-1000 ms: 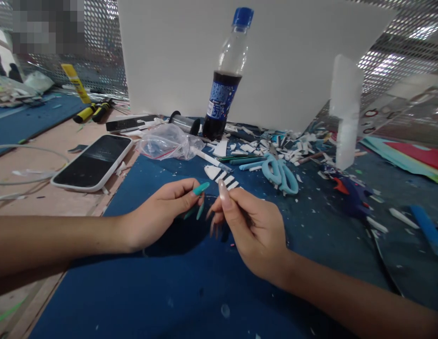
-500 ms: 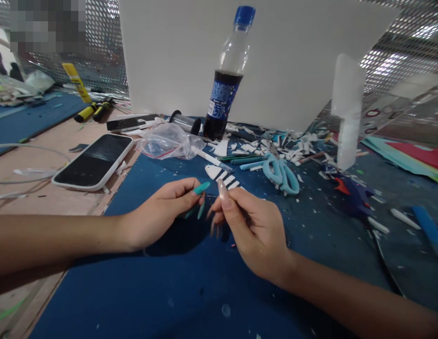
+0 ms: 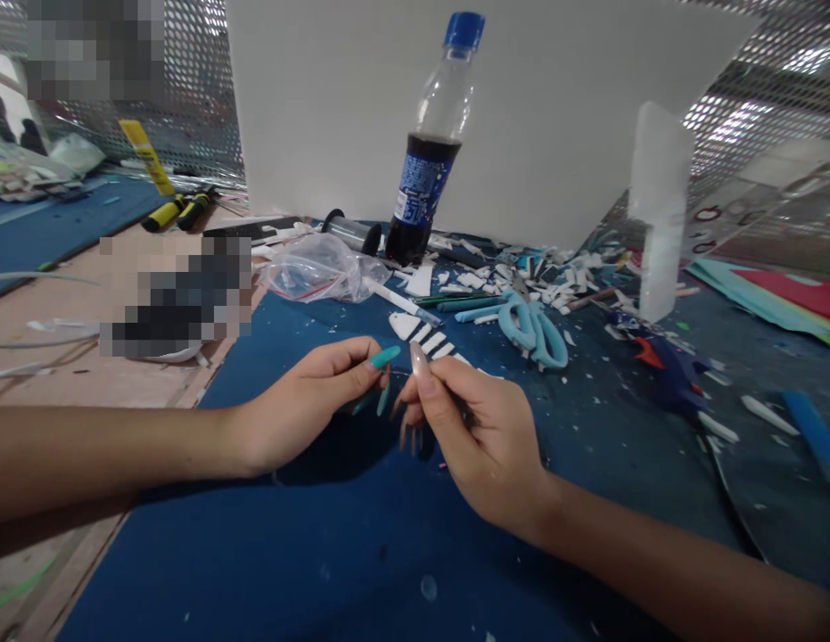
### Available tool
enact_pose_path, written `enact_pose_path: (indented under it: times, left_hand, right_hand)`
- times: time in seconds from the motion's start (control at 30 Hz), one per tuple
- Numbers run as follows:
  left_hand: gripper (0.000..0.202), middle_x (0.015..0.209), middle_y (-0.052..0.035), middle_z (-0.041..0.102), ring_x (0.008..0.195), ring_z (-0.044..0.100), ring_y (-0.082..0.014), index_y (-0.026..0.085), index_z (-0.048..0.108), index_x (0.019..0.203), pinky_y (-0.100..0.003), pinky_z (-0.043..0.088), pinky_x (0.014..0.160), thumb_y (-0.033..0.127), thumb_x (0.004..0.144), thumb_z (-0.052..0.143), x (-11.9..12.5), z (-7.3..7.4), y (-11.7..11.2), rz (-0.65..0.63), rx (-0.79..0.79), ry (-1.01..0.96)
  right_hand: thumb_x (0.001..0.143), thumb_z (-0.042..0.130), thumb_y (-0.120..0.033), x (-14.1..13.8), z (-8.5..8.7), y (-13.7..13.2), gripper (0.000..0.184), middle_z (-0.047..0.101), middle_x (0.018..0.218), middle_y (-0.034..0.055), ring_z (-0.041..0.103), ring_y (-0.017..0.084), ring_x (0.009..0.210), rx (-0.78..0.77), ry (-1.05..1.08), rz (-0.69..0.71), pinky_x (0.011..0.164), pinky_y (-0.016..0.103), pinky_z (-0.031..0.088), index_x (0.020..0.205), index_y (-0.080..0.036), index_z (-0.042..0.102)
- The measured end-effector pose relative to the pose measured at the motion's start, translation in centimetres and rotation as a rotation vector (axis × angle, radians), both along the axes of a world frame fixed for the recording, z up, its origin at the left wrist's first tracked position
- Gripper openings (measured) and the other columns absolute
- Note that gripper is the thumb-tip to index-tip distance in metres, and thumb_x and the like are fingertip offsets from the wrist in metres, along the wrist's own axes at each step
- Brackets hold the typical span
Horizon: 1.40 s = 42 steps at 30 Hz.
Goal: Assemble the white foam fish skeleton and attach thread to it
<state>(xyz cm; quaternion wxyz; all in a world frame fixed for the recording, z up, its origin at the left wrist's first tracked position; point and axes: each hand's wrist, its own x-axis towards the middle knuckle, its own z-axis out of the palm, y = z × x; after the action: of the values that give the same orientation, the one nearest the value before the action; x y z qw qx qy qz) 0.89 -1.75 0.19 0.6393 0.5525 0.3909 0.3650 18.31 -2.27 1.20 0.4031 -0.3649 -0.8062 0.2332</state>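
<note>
My left hand, with long teal nails, is closed in a pinch over the blue mat. Close to its right, my right hand pinches too, thumb against forefinger, its nails long and pale. A thin strand, hard to make out, runs across the small gap between the fingertips; its ends are hidden in the pinches. Just beyond the hands lies a fish-bone row of white cut pieces, partly covered by my right hand. Light-blue scissors rest behind my right hand.
A cola bottle stands at the back before a white board. Around it lie a plastic bag, a clear spool and white scraps. A glue gun with its cord lies right. A partly pixelated phone lies left.
Both hands keep their pinches and have barely moved; the fingertips shift very slightly. The objects on the table stay in place.
</note>
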Motion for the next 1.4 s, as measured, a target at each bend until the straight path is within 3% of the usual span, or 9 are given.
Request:
enact_pose_path:
  times: [0.23,0.37,0.53,0.63,0.77,0.97,1.13,1.3,1.4]
  left_hand:
    - [0.025,0.065,0.0038,0.039,0.059,0.037,-0.0072,0.016,0.048,0.072,-0.021,0.03,0.057,0.036,0.087,0.051,0.1,0.3,-0.1,0.026,-0.012,-0.024]
    - [0.026,0.062,0.0045,0.04,0.056,0.035,-0.0069,0.016,0.044,0.068,-0.021,0.03,0.054,0.033,0.088,0.049,0.0,0.4,-0.1,0.067,0.063,-0.025]
    - [0.027,0.061,0.0045,0.039,0.057,0.036,-0.0082,0.017,0.043,0.065,-0.022,0.032,0.054,0.027,0.09,0.046,-0.7,0.9,0.1,0.2,0.519,0.283]
    - [0.025,0.062,0.0041,0.038,0.057,0.034,-0.0092,0.018,0.042,0.066,-0.024,0.031,0.054,0.022,0.09,0.044,-1.1,1.0,0.4,0.317,0.796,0.433]
    - [0.025,0.063,0.0033,0.036,0.057,0.034,-0.0102,0.019,0.04,0.068,-0.026,0.031,0.054,0.019,0.092,0.039,-1.2,0.9,0.7,0.497,0.895,0.441]
    - [0.022,0.065,0.0032,0.04,0.059,0.038,-0.0088,0.018,0.039,0.069,-0.023,0.035,0.056,0.008,0.088,0.043,-1.1,0.8,0.5,0.251,1.104,0.459]
    - [0.02,0.065,0.0029,0.041,0.06,0.04,-0.0086,0.018,0.039,0.07,-0.022,0.036,0.055,0.007,0.087,0.044,-1.0,0.6,0.6,0.152,1.107,0.479]
    - [0.018,0.067,0.0026,0.041,0.06,0.038,-0.0088,0.017,0.04,0.071,-0.022,0.034,0.056,0.01,0.088,0.041,-1.0,0.5,0.7,0.175,1.07,0.48]
    - [0.019,0.066,0.0032,0.04,0.059,0.037,-0.0084,0.017,0.038,0.071,-0.022,0.033,0.055,0.012,0.089,0.041,-1.0,0.5,0.6,0.19,1.029,0.501]
  right_hand:
    - [0.09,0.042,-0.012,0.0,0.1,0.2,0.028,0.057,0.053,-0.0012,0.055,0.006,0.046,-0.028,-0.006,0.061,0.049,0.016,0.042,0.065,-0.014,0.055]
    - [0.092,0.04,-0.016,-0.1,-0.1,0.2,0.03,0.057,0.053,-0.0008,0.056,0.007,0.047,-0.103,-0.018,0.073,0.05,0.017,0.043,0.066,-0.014,0.055]
    - [0.096,0.038,-0.027,-0.3,-0.4,0.6,0.034,0.057,0.052,-0.0018,0.057,0.006,0.045,-0.332,0.037,0.117,0.049,0.016,0.044,0.069,-0.015,0.054]
    - [0.096,0.036,-0.032,-0.3,-0.5,0.7,0.037,0.052,0.047,-0.0035,0.053,0.006,0.043,-0.388,0.041,0.11,0.047,0.016,0.043,0.068,-0.016,0.054]
    - [0.096,0.036,-0.035,-0.2,-0.7,0.6,0.037,0.05,0.049,-0.0038,0.051,0.006,0.044,-0.453,0.09,0.107,0.047,0.018,0.041,0.07,-0.016,0.054]
    - [0.094,0.028,-0.05,-0.1,-0.5,0.7,0.048,0.055,0.064,0.0014,0.055,0.01,0.059,-0.523,0.232,0.212,0.057,0.022,0.046,0.075,-0.016,0.056]
    - [0.089,0.045,-0.048,-0.1,-0.4,1.0,0.033,0.054,0.069,-0.0007,0.056,0.009,0.062,-0.684,0.394,0.347,0.059,0.022,0.048,0.081,-0.017,0.053]
    - [0.083,0.062,-0.031,-0.3,-0.4,1.1,0.022,0.056,0.06,-0.0047,0.048,0.004,0.044,-0.745,0.41,0.337,0.043,0.017,0.039,0.071,-0.017,0.05]
    - [0.084,0.061,-0.029,-0.4,-0.4,1.1,0.022,0.051,0.055,-0.0072,0.043,0.002,0.037,-0.683,0.398,0.261,0.037,0.016,0.032,0.068,-0.017,0.05]
